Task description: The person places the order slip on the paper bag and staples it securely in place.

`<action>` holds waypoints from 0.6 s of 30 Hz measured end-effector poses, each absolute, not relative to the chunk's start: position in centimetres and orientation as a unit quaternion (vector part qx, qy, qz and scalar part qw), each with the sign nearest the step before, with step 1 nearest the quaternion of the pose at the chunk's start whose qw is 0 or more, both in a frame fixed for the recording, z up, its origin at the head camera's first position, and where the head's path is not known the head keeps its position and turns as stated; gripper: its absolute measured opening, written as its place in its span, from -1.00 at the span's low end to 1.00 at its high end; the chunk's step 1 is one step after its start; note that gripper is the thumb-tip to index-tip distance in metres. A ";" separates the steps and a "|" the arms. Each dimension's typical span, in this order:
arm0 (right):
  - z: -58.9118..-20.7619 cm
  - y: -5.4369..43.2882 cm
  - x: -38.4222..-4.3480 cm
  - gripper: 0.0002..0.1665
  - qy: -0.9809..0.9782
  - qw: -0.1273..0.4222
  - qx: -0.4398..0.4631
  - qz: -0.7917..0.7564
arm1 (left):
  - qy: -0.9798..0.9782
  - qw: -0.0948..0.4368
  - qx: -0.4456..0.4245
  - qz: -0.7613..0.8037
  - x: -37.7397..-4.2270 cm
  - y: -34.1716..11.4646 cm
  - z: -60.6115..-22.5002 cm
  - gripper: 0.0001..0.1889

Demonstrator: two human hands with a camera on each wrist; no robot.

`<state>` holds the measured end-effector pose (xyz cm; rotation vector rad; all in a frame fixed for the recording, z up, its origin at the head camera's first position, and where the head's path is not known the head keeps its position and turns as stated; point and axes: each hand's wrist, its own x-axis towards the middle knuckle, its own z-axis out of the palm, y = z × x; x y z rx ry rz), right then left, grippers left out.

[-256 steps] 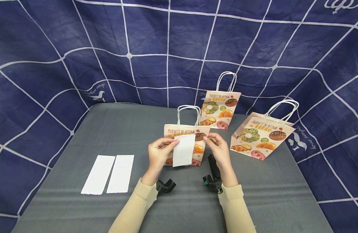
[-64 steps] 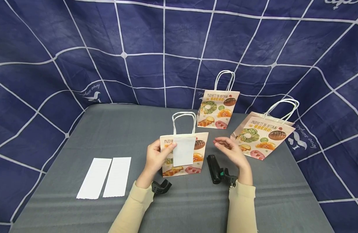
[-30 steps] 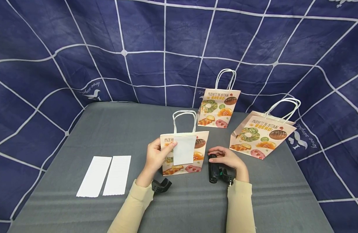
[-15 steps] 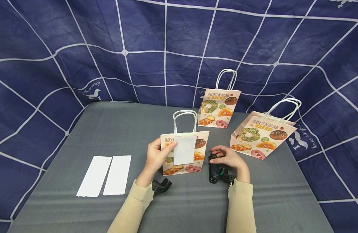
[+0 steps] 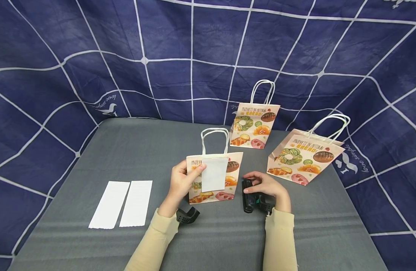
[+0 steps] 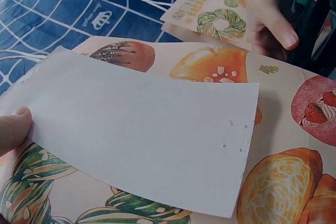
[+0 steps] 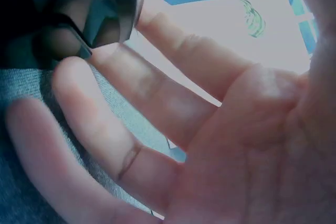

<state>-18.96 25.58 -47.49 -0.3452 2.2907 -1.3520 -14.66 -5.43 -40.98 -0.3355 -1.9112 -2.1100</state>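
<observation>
A small paper bag (image 5: pixel 213 197) printed with breads stands upright before me, white handles up. My left hand (image 5: pixel 181 182) grips its left edge, the thumb pressing a blank white paper slip (image 5: pixel 214 175) against the front; its other fingers are mostly hidden behind the bag. In the left wrist view the slip (image 6: pixel 142 129) covers part of the bread print and shows small marks near one end. To the right of the bag, my right hand (image 5: pixel 267 186) holds the far end of a black stapler (image 5: pixel 247 201) on the table between thumb and fingers. The right wrist view shows the stapler (image 7: pixel 105 3) dark beside the fingertips.
Two more white paper slips, the left one (image 5: pixel 110 205) and the right one (image 5: pixel 137 203), lie side by side on the grey table (image 5: pixel 143 150). Matching bags stand at the back (image 5: pixel 252 128) and at the right (image 5: pixel 302 158). A blue checked cloth (image 5: pixel 170 86) hangs behind.
Earlier both hands were at the slip on the bag. My right hand has since drawn away right and come down onto the stapler. The left hand keeps its grip on slip and bag.
</observation>
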 end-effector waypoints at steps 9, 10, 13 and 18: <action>-47.8 25.3 -19.2 -0.47 0.817 0.195 -0.117 -0.529 | -0.665 0.136 -0.113 -0.726 -14.7 -5.4 -40.9 -0.86; -47.8 25.3 -19.2 -0.48 0.821 0.187 -0.114 -0.527 | -0.666 0.136 -0.114 -0.725 -14.7 -5.4 -40.9 -0.86; -47.6 25.1 -19.2 -0.48 0.824 0.154 -0.106 -0.534 | -0.667 0.136 -0.114 -0.724 -14.7 -5.4 -40.9 -0.86; -46.9 24.5 -19.1 -0.51 0.811 0.095 -0.104 -0.567 | -0.667 0.135 -0.112 -0.725 -14.7 -5.4 -40.9 -0.86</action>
